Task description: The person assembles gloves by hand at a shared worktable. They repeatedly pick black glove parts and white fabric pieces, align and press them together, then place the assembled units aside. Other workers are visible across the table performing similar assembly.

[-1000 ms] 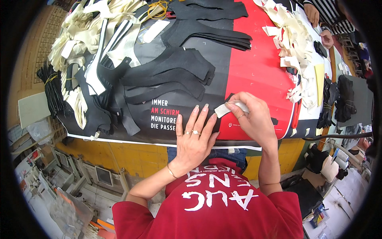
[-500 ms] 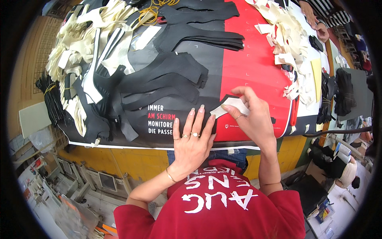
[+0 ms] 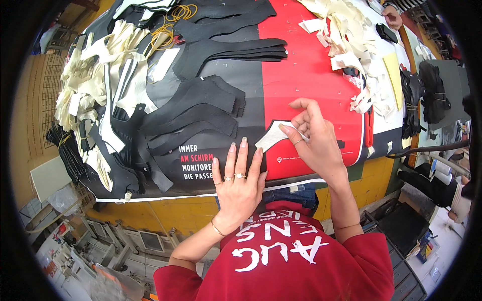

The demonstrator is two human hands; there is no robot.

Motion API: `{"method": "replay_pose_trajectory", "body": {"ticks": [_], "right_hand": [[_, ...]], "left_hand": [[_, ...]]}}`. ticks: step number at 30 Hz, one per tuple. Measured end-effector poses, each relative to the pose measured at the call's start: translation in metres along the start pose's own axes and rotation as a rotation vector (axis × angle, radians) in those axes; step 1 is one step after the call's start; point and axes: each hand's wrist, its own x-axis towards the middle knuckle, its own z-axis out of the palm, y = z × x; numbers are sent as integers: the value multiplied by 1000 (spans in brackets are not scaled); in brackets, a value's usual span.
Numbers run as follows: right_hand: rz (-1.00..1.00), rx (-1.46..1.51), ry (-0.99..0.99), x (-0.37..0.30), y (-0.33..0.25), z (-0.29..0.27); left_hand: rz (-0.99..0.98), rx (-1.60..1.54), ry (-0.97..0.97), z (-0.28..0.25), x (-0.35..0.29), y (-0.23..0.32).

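Note:
My left hand [image 3: 238,175] lies flat, palm down, on the black part of the printed table cover [image 3: 301,75], holding nothing, with rings on its fingers. Just to its right, my right hand [image 3: 316,143] pinches a small white cut piece [image 3: 273,135] that rests on the cover where the black meets the red. One corner of the piece points toward my left fingertips. Stacks of long black cut pieces [image 3: 201,108] lie just beyond my left hand.
Cream and white cut strips [image 3: 93,95] pile up at the left, with yellow rubber bands [image 3: 168,27] behind them. More white scraps [image 3: 354,55] and black pieces [image 3: 411,100] lie at the right. Another person's hand [image 3: 394,17] works at the far right corner.
My right hand has shifted its fingers on the white piece and lifted the index finger. My left hand stays flat in about the same place.

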Motion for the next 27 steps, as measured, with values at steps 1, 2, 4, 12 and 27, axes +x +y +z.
{"method": "replay_pose_trajectory", "body": {"ticks": [1, 2, 4, 12, 27], "right_hand": [[-1, -8, 4, 0, 0, 0], [-3, -4, 7, 0, 1, 1], [-4, -4, 16, 0, 0, 2], [12, -63, 22, -1, -5, 4], [141, -160, 148, -42, 12, -40]], "left_hand": [[-2, 2, -4, 0, 0, 0], [-1, 2, -10, 0, 0, 0], [1, 8, -21, -2, 1, 0], [72, -214, 33, -19, 14, 15], [175, -151, -200, 10, 45, 23]]}}
